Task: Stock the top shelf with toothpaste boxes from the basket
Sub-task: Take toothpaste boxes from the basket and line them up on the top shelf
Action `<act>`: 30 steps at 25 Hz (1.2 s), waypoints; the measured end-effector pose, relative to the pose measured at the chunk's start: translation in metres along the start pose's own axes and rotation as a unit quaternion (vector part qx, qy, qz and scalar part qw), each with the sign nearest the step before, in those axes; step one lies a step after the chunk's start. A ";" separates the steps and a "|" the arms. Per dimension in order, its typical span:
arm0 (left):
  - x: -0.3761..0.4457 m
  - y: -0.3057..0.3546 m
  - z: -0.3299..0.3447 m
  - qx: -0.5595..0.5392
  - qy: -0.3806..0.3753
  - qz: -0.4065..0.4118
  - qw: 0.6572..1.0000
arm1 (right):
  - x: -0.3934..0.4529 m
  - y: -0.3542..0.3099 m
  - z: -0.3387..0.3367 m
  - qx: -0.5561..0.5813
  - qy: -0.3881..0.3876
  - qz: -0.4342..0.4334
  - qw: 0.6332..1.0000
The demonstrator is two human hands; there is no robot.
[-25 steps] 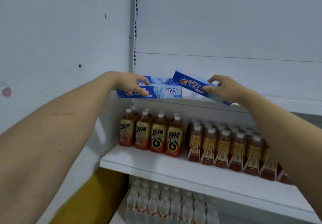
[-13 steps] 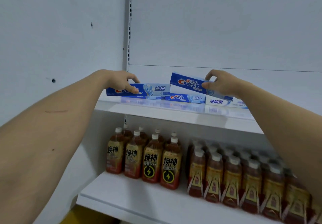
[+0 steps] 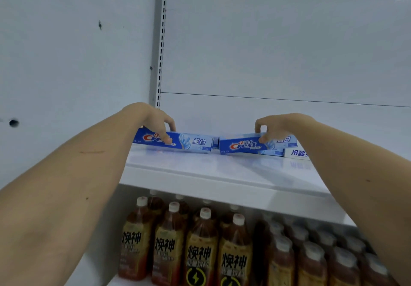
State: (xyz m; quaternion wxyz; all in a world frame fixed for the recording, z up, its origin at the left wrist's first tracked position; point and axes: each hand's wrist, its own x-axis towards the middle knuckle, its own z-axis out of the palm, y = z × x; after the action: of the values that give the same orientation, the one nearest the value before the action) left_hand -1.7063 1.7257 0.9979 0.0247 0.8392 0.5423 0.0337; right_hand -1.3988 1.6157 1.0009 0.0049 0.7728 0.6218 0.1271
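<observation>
On the top shelf (image 3: 200, 170) our left hand (image 3: 153, 121) and right hand (image 3: 278, 125) each pinch a Crest box (image 3: 191, 142), (image 3: 244, 145), thumbs at 6 o'clock, fingers curled over the top.

**Drinks packed in below**

Down on the lower shelf, brown tea bottles (image 3: 201, 248) with white caps and yellow labels stand in tight rows, more brown bottles (image 3: 311, 261) crowding just beside them on the right. Behind, a white back panel (image 3: 278, 41), and a slotted upright (image 3: 162, 41) beside a pale wall (image 3: 66, 63).

Toothpaste boxes (image 3: 195, 142) blue w/ red-white logo; shelf (image 3: 222, 174) white; bottles (image 3: 200, 241) brown.
</observation>
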 end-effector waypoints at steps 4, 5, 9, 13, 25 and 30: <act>0.022 0.002 -0.003 0.035 -0.031 -0.013 0.999 | 0.025 -0.006 0.001 -0.048 -0.021 -0.006 0.999; 0.027 0.004 -0.003 0.032 -0.043 -0.017 0.998 | 0.029 -0.007 0.001 -0.053 -0.024 -0.008 0.998; 0.046 0.010 0.001 0.000 -0.089 -0.032 0.995 | 0.041 -0.008 0.007 -0.061 -0.046 -0.002 0.997; 0.052 0.008 0.000 -0.030 -0.108 -0.040 0.993 | 0.040 -0.009 0.016 -0.056 -0.070 0.001 0.996; 0.046 0.002 0.005 -0.032 -0.092 -0.050 0.994 | 0.038 -0.008 0.017 -0.048 -0.047 -0.009 0.998; 0.044 0.004 0.012 -0.054 -0.057 -0.031 0.996 | 0.037 -0.006 0.018 -0.039 -0.057 0.006 0.998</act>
State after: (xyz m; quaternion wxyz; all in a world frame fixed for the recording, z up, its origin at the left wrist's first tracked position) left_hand -1.6839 1.7639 0.9875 0.1024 0.8198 0.5632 0.0141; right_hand -1.3937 1.6552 0.9892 0.0699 0.7814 0.6107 0.1072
